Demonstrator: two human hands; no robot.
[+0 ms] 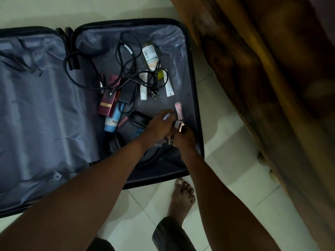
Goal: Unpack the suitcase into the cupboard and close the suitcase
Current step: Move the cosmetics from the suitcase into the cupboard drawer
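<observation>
Many toiletries & cables in open suitcase (192, 73), both hands (170, 131) inside.

Home room: tiled floor (226, 174), curtain (272, 69), bare foot (181, 198).

Both forearms were bare, no sleeves; left hand (159, 128) and right hand (183, 137) ungloved. Dark trouser leg (170, 234) rolled up, foot (181, 196) bare.
</observation>
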